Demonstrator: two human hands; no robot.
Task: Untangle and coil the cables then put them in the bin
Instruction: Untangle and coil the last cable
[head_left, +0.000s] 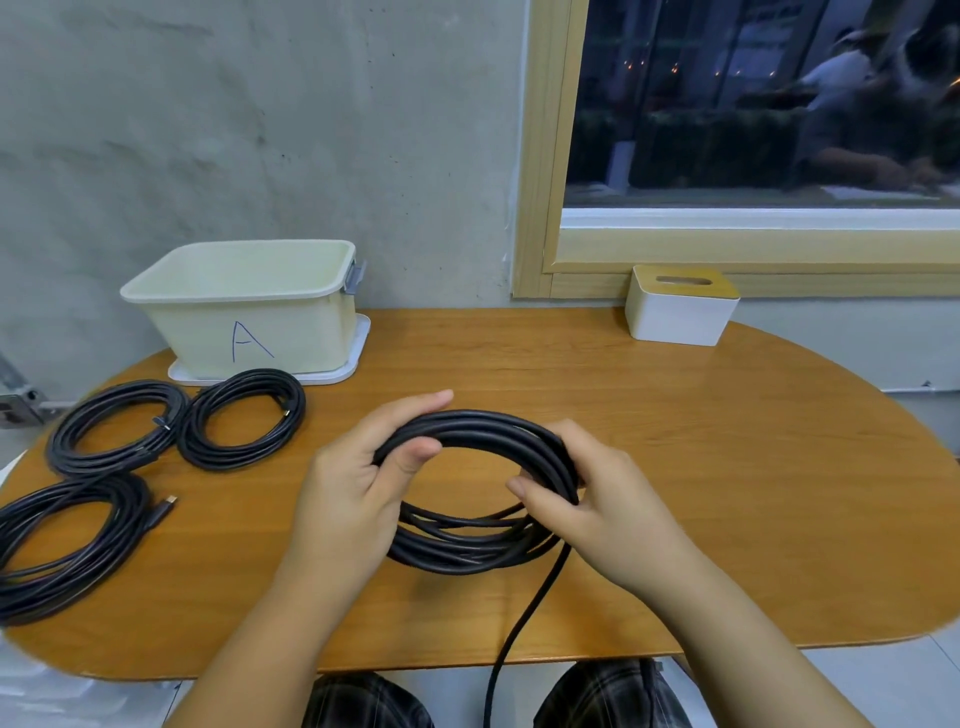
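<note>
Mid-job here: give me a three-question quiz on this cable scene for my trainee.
1. True or false: the bin marked A already holds a coil.
2. How many finished coils lie on the table left of the hands?
3. Which hand is nearer the loose cable end trailing off the table's near edge? A) left hand B) right hand

Key: 1. False as far as can be seen; no cable shows inside it. 2. Three. 3. B; both hands grip the coil in progress.
</note>
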